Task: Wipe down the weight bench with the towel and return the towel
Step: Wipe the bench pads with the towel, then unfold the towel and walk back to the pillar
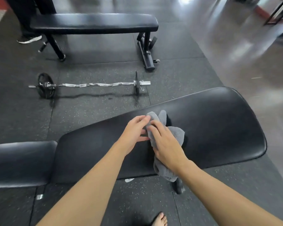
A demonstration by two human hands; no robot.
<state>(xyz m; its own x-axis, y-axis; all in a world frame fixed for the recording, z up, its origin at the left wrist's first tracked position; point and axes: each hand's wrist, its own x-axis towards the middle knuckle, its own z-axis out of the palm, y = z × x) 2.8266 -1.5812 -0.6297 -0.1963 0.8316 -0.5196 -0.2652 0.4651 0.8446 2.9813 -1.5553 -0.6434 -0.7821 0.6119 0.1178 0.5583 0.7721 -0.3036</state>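
Note:
A grey towel [176, 134] lies bunched on the black padded weight bench [219, 128], with one end hanging over the near edge. My right hand [167, 142] presses flat on top of the towel, fingers spread. My left hand [136, 131] sits just left of it, fingertips pinching the towel's upper edge. The bench's long pad runs from lower left to upper right, and a separate seat pad [20, 162] sits at the left.
A curl bar with plates [88, 84] lies on the rubber floor beyond the bench. A second flat bench [93, 23] stands farther back, with another person's shoe [29, 39] beside it. My bare foot [159, 220] shows at the bottom edge.

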